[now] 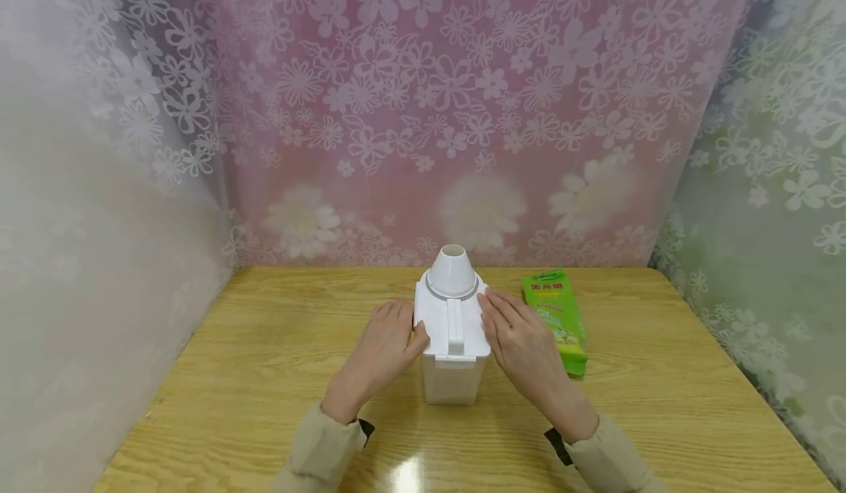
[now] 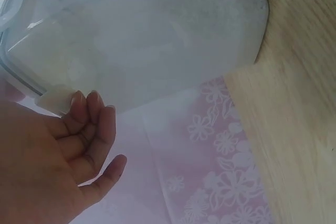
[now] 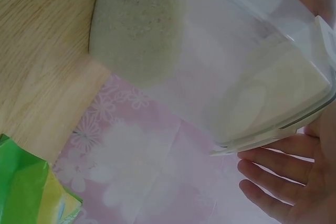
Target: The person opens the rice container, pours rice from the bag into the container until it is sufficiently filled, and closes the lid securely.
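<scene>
A clear lidded container [image 1: 452, 381] stands upright on the table, with pale grains in its lower part visible in the right wrist view [image 3: 139, 30]. Its white lid [image 1: 432, 324] carries a white cone-shaped cup [image 1: 452, 276] and a narrow handle [image 1: 455, 328]. My left hand [image 1: 383, 342] is at the lid's left edge, thumb on top. In the left wrist view its bent fingers touch a side latch [image 2: 55, 99] that sticks outward. On the other side, my right hand [image 1: 525, 342] rests along the lid's right edge, its fairly straight fingers [image 3: 278, 163] by another side latch [image 3: 252, 142].
A green and yellow packet [image 1: 558, 320] lies on the wooden table [image 1: 284, 375] just right of my right hand. Flowered curtains [image 1: 449, 111] hang behind the table and along both sides.
</scene>
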The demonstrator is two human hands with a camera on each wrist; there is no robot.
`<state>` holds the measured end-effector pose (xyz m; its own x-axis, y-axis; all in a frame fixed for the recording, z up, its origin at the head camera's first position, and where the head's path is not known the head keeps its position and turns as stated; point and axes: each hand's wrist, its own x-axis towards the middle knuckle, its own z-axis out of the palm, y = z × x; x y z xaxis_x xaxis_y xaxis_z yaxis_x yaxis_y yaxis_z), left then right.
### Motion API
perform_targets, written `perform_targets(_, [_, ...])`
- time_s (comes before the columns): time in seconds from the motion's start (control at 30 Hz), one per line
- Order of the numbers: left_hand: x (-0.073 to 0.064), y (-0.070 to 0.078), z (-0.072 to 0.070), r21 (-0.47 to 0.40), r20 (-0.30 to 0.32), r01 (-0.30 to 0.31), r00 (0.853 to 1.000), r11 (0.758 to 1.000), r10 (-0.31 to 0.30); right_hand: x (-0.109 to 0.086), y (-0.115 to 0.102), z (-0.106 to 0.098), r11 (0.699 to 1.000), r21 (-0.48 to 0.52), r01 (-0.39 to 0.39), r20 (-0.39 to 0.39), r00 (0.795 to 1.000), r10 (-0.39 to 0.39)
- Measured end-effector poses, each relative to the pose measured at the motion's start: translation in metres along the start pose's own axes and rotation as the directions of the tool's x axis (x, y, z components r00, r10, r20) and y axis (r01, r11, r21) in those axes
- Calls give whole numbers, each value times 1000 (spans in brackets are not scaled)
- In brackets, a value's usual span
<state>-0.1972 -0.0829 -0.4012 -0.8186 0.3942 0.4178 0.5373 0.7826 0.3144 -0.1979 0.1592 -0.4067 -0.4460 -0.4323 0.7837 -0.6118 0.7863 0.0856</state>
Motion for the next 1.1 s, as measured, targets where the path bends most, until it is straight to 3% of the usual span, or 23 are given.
perform_targets(0.47, [-4,4,-2,63,-27,47,999,997,-46,-1,-2,-3,1000,-5,-22,36,999,23])
perform_targets(0.77, [-2,7,-4,155,-113,78,992,985,-61,-3,-3,-4,999,-18,-49,35,998,49])
perform_targets(0.9, [-2,13,-6,175,-154,44,988,984,-17,-3,-3,-4,998,-28,-53,37,998,54])
perform_targets(1.1, [-3,24,-5,241,-195,-49,976,969,98,-3,-3,-3,998,-30,-53,29,998,54])
